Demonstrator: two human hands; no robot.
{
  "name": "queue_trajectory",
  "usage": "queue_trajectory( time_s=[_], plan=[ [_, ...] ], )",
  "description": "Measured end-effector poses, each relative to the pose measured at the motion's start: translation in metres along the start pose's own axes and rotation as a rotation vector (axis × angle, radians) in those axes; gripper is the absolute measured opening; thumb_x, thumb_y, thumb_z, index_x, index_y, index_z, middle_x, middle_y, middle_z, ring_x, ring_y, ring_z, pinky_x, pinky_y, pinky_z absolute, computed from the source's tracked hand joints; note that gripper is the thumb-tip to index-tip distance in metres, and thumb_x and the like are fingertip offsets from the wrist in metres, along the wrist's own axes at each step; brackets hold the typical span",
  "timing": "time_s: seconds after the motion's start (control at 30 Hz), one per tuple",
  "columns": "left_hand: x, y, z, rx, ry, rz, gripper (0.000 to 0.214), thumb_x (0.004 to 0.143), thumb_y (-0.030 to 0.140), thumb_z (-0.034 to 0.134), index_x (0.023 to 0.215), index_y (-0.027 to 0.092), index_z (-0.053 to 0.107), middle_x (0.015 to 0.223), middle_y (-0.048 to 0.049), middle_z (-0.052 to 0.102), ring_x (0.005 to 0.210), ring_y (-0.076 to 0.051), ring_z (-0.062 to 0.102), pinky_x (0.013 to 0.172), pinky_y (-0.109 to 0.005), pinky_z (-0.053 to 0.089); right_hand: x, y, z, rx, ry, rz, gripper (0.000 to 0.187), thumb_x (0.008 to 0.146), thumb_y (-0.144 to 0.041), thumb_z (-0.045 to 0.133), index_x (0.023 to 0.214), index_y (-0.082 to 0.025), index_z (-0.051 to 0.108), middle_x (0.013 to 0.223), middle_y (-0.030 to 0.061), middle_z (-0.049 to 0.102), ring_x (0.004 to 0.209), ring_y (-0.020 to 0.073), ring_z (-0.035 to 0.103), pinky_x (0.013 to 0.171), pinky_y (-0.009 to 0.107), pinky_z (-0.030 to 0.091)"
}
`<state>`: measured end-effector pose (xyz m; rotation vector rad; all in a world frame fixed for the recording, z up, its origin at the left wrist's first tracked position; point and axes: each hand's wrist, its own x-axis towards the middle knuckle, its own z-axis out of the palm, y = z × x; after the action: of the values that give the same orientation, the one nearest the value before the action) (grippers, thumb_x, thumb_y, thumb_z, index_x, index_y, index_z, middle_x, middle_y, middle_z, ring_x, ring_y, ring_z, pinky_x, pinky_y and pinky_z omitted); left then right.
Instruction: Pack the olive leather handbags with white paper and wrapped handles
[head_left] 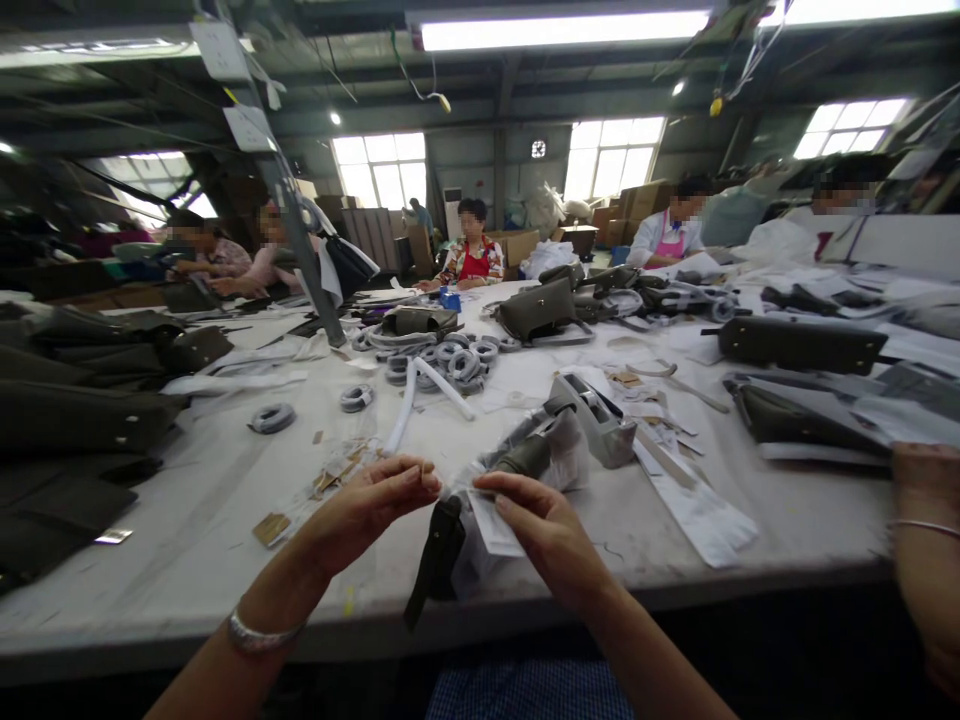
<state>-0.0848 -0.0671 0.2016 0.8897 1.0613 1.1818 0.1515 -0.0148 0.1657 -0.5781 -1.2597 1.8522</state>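
My left hand [379,497] is closed in a pinch above the near part of the table. Whatever lies between its fingertips, if anything, is too small to name. Thumb and fingers of my right hand [551,535] pinch a white paper tag [495,527]. Between and below the hands is a dark olive strap piece [442,550], its end pointing towards the table's front edge. Just beyond my right hand lies an olive rolled piece [525,458], partly inside clear plastic wrapping [568,450]. A grey tape dispenser [596,420] stands behind it.
Grey strap coils [450,362] and a bent white strip [409,400] lie ahead. Olive bags [82,420] are piled at left, and another olive bag [802,345] lies at right. Cardboard scraps [271,528] are scattered about. A co-worker's arm [930,560] rests at far right; several people sit beyond.
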Motion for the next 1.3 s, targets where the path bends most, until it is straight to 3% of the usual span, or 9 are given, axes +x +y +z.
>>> queue_trajectory(
  time_s=[0.17,0.27,0.37,0.47,0.7,0.87,1.03,1.13,1.3],
  plan=[
    [0.008,-0.018,0.006,0.063,0.123,0.094,0.039,0.074,0.039,0.082,0.108,0.021,0.074,0.097,-0.0053,0.072,0.082,-0.014,0.061,0.076,-0.025,0.047,0.000,0.002,0.005,0.167,-0.128,-0.077,0.036,0.083,-0.032,0.068,0.118,-0.023,0.071,0.127,0.0103,0.068,0.120,0.0293,0.062,0.104,0.047,0.047],
    [0.011,-0.023,0.010,0.283,0.116,0.161,0.035,0.081,0.044,0.075,0.109,0.022,0.075,0.083,-0.0028,0.071,0.071,-0.011,0.054,0.061,-0.022,0.037,0.006,0.003,0.011,-0.089,-0.021,-0.161,0.032,0.084,-0.032,0.072,0.115,-0.025,0.072,0.113,0.0068,0.073,0.101,0.0239,0.069,0.088,0.037,0.056],
    [0.011,-0.023,0.012,0.356,0.176,0.209,0.040,0.079,0.047,0.075,0.112,0.023,0.074,0.089,-0.0044,0.073,0.071,-0.013,0.052,0.057,-0.023,0.033,0.014,0.001,0.018,-0.411,0.093,-0.330,0.018,0.086,-0.034,0.071,0.099,-0.022,0.077,0.097,0.0054,0.074,0.086,0.0196,0.068,0.073,0.028,0.054],
    [0.010,-0.023,0.015,0.346,0.239,0.249,0.043,0.076,0.048,0.077,0.110,0.022,0.075,0.085,-0.0050,0.073,0.069,-0.014,0.051,0.056,-0.024,0.033,0.018,-0.002,0.023,-0.562,0.167,-0.447,0.019,0.089,-0.036,0.068,0.093,-0.020,0.077,0.092,0.0058,0.073,0.085,0.0194,0.066,0.071,0.026,0.052],
    [0.010,-0.028,0.024,0.222,0.290,0.325,0.041,0.072,0.048,0.081,0.102,0.021,0.078,0.078,-0.0033,0.073,0.067,-0.013,0.054,0.062,-0.024,0.041,0.026,0.002,0.024,-0.576,0.269,-0.410,0.025,0.096,-0.039,0.055,0.104,-0.020,0.068,0.085,0.0036,0.074,0.075,0.0177,0.069,0.069,0.026,0.055],
    [0.013,-0.029,0.028,0.145,0.332,0.368,0.039,0.070,0.047,0.084,0.101,0.024,0.078,0.108,-0.0062,0.075,0.108,-0.025,0.064,0.098,-0.035,0.047,0.030,-0.003,0.018,-0.692,0.200,-0.452,0.025,0.093,-0.036,0.061,0.108,-0.021,0.075,0.107,0.0065,0.076,0.098,0.0233,0.072,0.087,0.031,0.056],
    [0.009,-0.024,0.035,0.166,0.330,0.387,0.037,0.073,0.042,0.083,0.105,0.023,0.076,0.112,-0.0057,0.074,0.111,-0.026,0.065,0.102,-0.037,0.048,0.027,-0.010,0.016,-0.793,0.110,-0.474,0.026,0.094,-0.034,0.061,0.113,-0.024,0.075,0.112,0.0065,0.075,0.103,0.0259,0.071,0.093,0.035,0.055],
    [0.004,-0.020,0.039,0.267,0.300,0.381,0.038,0.076,0.042,0.081,0.110,0.025,0.075,0.112,-0.0050,0.074,0.104,-0.026,0.068,0.093,-0.036,0.054,0.026,-0.013,0.017,-0.884,0.041,-0.511,0.026,0.095,-0.031,0.060,0.117,-0.027,0.074,0.111,0.0054,0.075,0.101,0.0246,0.071,0.091,0.034,0.055],
    [-0.004,-0.006,0.043,0.728,0.314,0.582,0.024,0.082,0.037,0.074,0.103,0.025,0.076,0.104,-0.0045,0.074,0.093,-0.023,0.068,0.082,-0.032,0.055,0.024,-0.017,0.019,-0.917,0.003,-0.560,0.026,0.096,-0.027,0.058,0.117,-0.029,0.073,0.109,0.0048,0.075,0.099,0.0235,0.071,0.089,0.032,0.055]
  ],
)
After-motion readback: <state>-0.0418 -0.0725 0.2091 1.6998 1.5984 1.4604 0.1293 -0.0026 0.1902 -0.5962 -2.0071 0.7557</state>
